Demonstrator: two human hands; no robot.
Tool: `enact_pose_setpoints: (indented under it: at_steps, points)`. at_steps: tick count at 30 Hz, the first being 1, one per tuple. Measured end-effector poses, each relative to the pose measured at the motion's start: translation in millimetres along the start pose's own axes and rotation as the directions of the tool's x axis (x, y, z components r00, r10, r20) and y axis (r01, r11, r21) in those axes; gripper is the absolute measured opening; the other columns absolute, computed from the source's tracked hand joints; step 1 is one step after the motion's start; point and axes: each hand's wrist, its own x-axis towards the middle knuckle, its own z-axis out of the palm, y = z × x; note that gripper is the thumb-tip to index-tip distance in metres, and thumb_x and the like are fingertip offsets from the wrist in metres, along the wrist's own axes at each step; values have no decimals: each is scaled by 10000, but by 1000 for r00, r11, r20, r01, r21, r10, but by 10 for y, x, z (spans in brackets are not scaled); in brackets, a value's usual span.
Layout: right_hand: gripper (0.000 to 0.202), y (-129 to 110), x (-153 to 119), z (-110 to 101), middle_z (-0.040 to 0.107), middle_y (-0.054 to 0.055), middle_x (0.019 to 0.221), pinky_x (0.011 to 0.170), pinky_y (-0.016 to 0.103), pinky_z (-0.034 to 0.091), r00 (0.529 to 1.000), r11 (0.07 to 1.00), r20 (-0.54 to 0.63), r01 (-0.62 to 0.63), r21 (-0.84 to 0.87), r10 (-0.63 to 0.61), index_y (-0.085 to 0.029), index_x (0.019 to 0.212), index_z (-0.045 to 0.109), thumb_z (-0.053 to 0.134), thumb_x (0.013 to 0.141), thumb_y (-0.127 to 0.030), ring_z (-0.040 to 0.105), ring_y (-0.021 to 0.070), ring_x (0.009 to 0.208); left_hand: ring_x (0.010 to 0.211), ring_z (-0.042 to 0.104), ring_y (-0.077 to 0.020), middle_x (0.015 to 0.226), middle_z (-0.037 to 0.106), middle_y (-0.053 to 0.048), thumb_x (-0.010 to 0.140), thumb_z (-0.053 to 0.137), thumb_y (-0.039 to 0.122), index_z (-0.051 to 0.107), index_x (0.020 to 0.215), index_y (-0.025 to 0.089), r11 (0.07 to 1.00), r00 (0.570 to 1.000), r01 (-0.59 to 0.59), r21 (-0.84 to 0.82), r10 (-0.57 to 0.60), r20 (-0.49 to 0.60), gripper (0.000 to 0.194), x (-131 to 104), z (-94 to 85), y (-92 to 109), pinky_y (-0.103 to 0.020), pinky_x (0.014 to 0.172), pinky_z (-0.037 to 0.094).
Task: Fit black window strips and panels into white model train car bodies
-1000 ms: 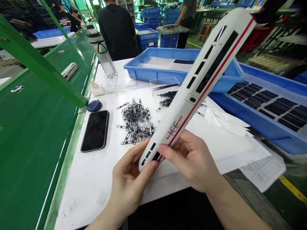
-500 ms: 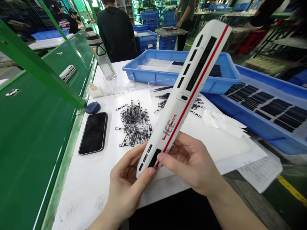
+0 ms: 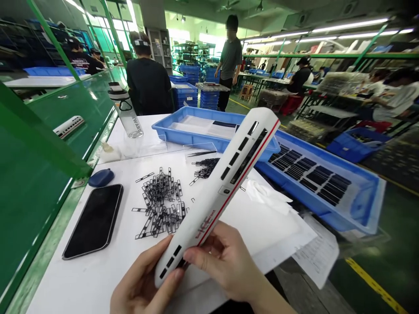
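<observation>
A long white model train shell [image 3: 212, 196] with black windows and a red stripe slants up to the right above the table. My left hand [image 3: 147, 279] grips its lower end from the left, thumb on the near side. My right hand [image 3: 225, 261] holds the same end from the right, its thumb pressed by the lowest dark window. Behind and left of the shell lies a pile of thin black frame pieces [image 3: 162, 203]. A second pile of black pieces [image 3: 206, 168] is partly hidden by the shell.
A phone [image 3: 93, 222], a dark blue case [image 3: 101, 177] and a bottle [image 3: 127, 115] stand on the left. Blue trays [image 3: 183, 138] [image 3: 369, 213] hold black strips at the back and right. Crumpled white tissue [image 3: 265, 196] lies right. A person [image 3: 147, 83] sits ahead.
The view has tilted up, showing more of the room. Both hands and the shell sit lower and further left in the picture, and the shell leans more to the right. The grip is kept.
</observation>
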Motion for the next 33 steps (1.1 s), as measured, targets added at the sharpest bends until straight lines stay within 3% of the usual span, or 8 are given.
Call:
enact_pose_setpoints:
  at_steps: [5,7,10,16,21,29,33]
  points:
    - [252,-13,-68,-68,809,28,1061,881,248,614,996,1000,87,-28,-3,28,-245,1153,745,805,909,-233,765,170,975,1095,781,-209,1203,812,18,851,858,247,777,1203,352,999,999,9,-51,-11,-35,376,-20,107,141,-231,969,623]
    - [162,-62,-100,-73,807,33,1009,820,244,623,997,999,79,-11,-38,14,-233,1137,753,695,1004,-306,765,157,899,1123,763,-180,1215,805,23,876,839,239,764,1220,362,996,1000,4,-84,-2,17,373,-20,130,196,-198,997,591]
    - [359,-170,-140,-49,789,30,828,695,228,618,999,991,18,30,-127,-28,-200,973,776,501,1099,-394,744,136,716,1129,755,-173,1232,799,5,895,822,246,747,1240,351,994,989,21,-108,-4,149,368,2,114,253,-169,985,571]
    - [416,-336,-175,-3,735,9,690,651,189,584,993,900,51,118,-421,-106,-178,745,691,513,1089,-330,720,121,643,971,795,-199,1086,834,-33,916,799,385,735,1242,309,969,954,137,-205,-73,292,341,77,57,255,-193,823,613]
    - [387,-361,-181,18,697,20,685,546,227,500,989,783,134,125,-610,-54,-169,740,672,502,1066,-293,634,134,597,1026,787,-215,1148,824,-53,953,764,322,770,1253,293,943,918,201,-265,-87,386,302,122,62,267,-251,910,619]
    - [407,-327,-112,72,652,24,683,563,236,478,991,772,134,108,-627,-30,-181,685,595,476,1059,-291,605,140,615,1091,763,-163,1212,806,-8,966,744,219,763,1267,325,933,910,200,-299,-63,411,320,121,65,314,-165,933,586]
    - [424,-303,-101,64,612,14,659,561,235,454,985,743,162,145,-653,-50,-186,637,542,490,1047,-279,581,133,609,1117,755,-174,1233,798,-7,976,729,196,757,1271,329,932,915,223,-285,-99,392,325,114,70,314,-207,986,589]
